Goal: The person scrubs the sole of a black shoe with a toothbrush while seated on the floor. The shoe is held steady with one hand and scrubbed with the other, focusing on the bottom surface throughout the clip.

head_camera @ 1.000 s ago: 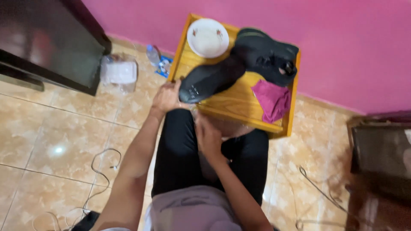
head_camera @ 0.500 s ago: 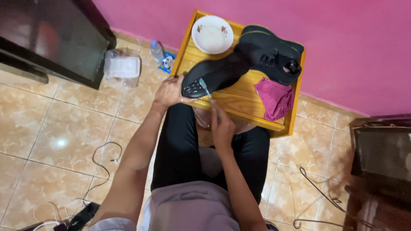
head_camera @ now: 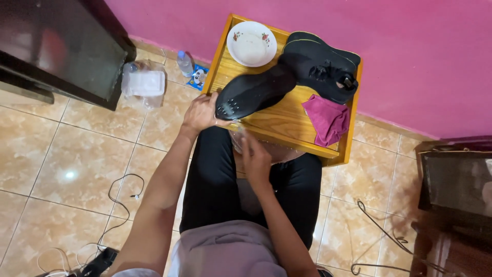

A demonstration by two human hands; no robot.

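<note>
A yellow wooden table [head_camera: 287, 120] stands against a pink wall [head_camera: 410, 51] on a tan tiled floor [head_camera: 66, 154]; a white plate [head_camera: 251, 43], a second shoe [head_camera: 320, 66] and a magenta cloth [head_camera: 328, 119] rest on it; half a second earlier the right hand [head_camera: 256, 159] was raised at the table edge, now it sits lower, over the lap, its grip unclear; the left hand [head_camera: 201, 113] clasps the heel of the upturned black shoe [head_camera: 256, 92] lying on the table's near-left part.

left hand [head_camera: 201, 113] grips black shoe [head_camera: 254, 92] | wooden table [head_camera: 287, 120] | right hand [head_camera: 254, 160] at lap
</note>
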